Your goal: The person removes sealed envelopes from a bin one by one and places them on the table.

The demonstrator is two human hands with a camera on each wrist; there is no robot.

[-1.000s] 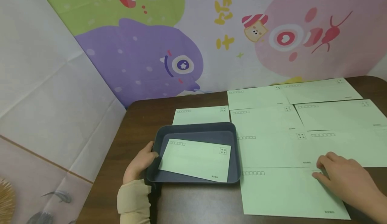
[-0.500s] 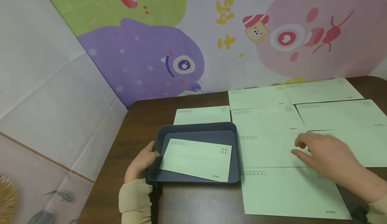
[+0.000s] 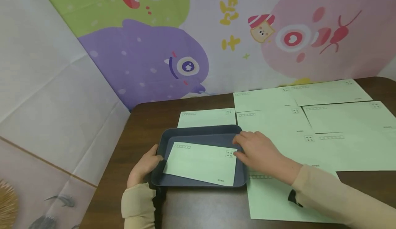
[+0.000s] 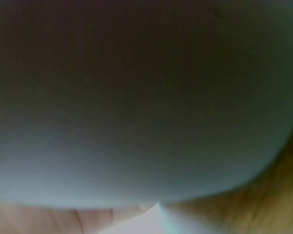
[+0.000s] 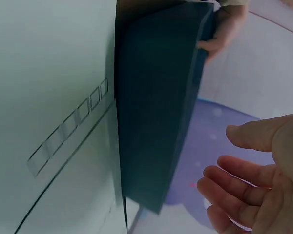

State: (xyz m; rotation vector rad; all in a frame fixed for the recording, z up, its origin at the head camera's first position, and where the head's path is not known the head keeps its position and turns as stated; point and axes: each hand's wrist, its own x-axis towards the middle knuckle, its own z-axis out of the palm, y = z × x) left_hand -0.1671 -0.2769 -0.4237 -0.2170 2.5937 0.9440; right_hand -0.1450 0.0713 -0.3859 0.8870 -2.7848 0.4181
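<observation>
A dark blue rectangular tray (image 3: 201,130) sits on the table, with a pale green envelope (image 3: 201,163) lying aslant inside it. My left hand (image 3: 144,165) grips the tray's left rim, thumb over the edge; its other fingers are mostly hidden. In the left wrist view the dark tray wall (image 4: 136,122) fills most of the picture. My right hand (image 3: 258,150) is over the tray's right edge, beside the envelope's printed corner. The right wrist view shows that hand (image 5: 263,180) apart from the tray wall (image 5: 156,107), fingers loosely bent and holding nothing.
Several pale green envelopes (image 3: 269,129) lie edge to edge or overlapping across the table's right side. One envelope (image 3: 205,117) is partly covered by the tray. The brown wooden table (image 3: 148,122) meets a cartoon-printed backdrop (image 3: 222,67) behind.
My right hand has moved left from the front envelope, across the laid-out envelopes, to the tray's right edge. My left hand has stayed on the tray, which has not moved.
</observation>
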